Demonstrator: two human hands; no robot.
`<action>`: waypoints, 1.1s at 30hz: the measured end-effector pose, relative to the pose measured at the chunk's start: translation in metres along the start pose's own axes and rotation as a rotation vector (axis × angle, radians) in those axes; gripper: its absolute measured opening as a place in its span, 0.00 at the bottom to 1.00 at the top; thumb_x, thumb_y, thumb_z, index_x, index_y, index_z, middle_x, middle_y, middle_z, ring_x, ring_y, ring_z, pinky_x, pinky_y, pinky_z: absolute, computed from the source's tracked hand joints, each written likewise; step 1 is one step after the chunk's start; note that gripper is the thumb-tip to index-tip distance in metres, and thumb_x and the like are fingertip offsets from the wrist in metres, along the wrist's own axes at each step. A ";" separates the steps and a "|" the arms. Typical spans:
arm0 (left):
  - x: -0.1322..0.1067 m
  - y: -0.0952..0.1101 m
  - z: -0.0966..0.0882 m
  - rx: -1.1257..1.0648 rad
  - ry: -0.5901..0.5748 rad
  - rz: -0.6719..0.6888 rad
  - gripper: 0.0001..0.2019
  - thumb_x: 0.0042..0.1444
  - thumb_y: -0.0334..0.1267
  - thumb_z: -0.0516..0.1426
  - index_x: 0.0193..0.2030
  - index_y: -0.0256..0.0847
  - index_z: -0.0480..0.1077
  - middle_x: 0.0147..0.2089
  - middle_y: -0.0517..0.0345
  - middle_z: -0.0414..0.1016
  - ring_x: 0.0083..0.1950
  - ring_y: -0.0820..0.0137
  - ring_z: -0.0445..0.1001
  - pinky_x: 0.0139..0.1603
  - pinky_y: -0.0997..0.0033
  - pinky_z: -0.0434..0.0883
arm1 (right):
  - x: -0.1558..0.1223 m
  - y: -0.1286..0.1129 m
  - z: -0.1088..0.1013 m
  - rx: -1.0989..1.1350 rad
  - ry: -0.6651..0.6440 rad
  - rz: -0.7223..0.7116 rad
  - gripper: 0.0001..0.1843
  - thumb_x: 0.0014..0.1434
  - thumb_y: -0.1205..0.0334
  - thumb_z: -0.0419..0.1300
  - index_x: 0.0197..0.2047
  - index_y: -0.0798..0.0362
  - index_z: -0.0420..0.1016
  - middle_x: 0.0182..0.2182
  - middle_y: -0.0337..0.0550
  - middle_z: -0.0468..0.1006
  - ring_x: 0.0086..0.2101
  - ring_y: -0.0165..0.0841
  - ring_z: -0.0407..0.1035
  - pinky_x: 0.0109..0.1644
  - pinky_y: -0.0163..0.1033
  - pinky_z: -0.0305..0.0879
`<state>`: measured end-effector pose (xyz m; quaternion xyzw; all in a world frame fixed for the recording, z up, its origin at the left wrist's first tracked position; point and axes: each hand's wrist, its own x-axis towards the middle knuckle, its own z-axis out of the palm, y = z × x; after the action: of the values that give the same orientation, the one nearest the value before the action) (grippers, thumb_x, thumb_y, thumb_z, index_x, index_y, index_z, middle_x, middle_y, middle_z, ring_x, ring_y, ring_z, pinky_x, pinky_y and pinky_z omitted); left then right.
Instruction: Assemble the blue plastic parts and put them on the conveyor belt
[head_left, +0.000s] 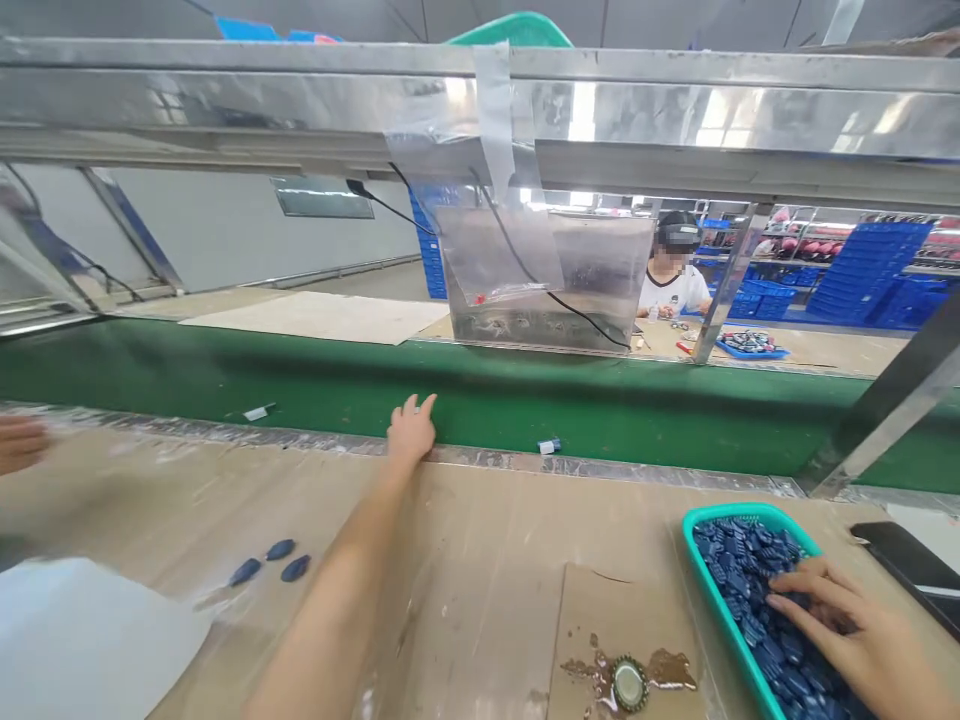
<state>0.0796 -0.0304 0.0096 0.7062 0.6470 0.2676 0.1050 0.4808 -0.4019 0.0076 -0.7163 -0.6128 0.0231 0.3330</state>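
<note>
My left hand [411, 428] reaches to the near edge of a green conveyor belt [480, 400], its fingers apart and nothing visible in them. On the belt, small dark blue pieces with white tags lie to either side, one tagged piece [550, 447] to the right and another tagged piece [259, 412] to the left. At the right, my right hand [832, 610] dips into a teal plastic basket [705, 575] full of small dark blue plastic pieces [750, 570]. Its thumb and fingers close around a piece there; the fingertips are partly hidden.
Several loose blue pieces [280, 549] and a white sheet [90, 640] lie on the left. A bottle cap [629, 684] sits on stained cardboard [592, 610]; a black phone [911, 570] lies far right. Another person's hand [21, 442] shows at left. A metal post [885, 400] slants up; a co-worker [671, 275] sits beyond.
</note>
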 end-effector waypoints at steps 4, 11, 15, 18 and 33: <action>0.020 -0.019 -0.010 -0.162 -0.049 -0.049 0.09 0.46 0.28 0.51 0.32 0.38 0.70 0.49 0.47 0.69 0.55 0.52 0.62 0.57 0.51 0.56 | 0.002 -0.003 -0.004 0.195 -0.033 0.165 0.15 0.45 0.48 0.62 0.30 0.50 0.78 0.31 0.49 0.74 0.29 0.38 0.71 0.28 0.38 0.71; -0.014 0.030 0.000 -0.585 -0.052 -0.184 0.08 0.54 0.32 0.43 0.30 0.38 0.61 0.33 0.51 0.69 0.43 0.66 0.70 0.45 0.66 0.67 | 0.011 -0.069 -0.003 0.494 -0.228 0.204 0.11 0.52 0.54 0.58 0.36 0.50 0.74 0.30 0.45 0.73 0.25 0.33 0.67 0.27 0.37 0.68; -0.072 0.068 -0.002 -0.917 -0.291 -0.144 0.05 0.49 0.36 0.52 0.30 0.37 0.61 0.29 0.58 0.67 0.31 0.75 0.69 0.33 0.77 0.66 | 0.012 -0.117 0.022 0.350 -0.418 -0.023 0.06 0.55 0.66 0.53 0.33 0.51 0.71 0.32 0.42 0.71 0.32 0.32 0.67 0.34 0.35 0.64; -0.126 0.094 -0.011 -1.215 -0.605 -0.138 0.15 0.39 0.35 0.62 0.34 0.38 0.62 0.28 0.62 0.67 0.27 0.79 0.66 0.27 0.80 0.61 | 0.006 -0.130 0.046 0.193 -0.515 -0.131 0.09 0.52 0.74 0.51 0.33 0.52 0.69 0.32 0.41 0.71 0.33 0.32 0.65 0.37 0.36 0.61; -0.228 0.118 -0.005 -0.928 -0.774 0.099 0.21 0.47 0.34 0.55 0.51 0.38 0.66 0.42 0.56 0.67 0.38 0.73 0.67 0.41 0.74 0.63 | -0.011 -0.131 0.068 -0.003 -0.466 -0.183 0.11 0.47 0.76 0.50 0.29 0.51 0.54 0.27 0.39 0.66 0.29 0.32 0.60 0.32 0.35 0.53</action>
<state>0.1734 -0.2689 0.0168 0.6619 0.3439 0.2500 0.6174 0.3354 -0.3779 0.0170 -0.6338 -0.7352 0.1565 0.1826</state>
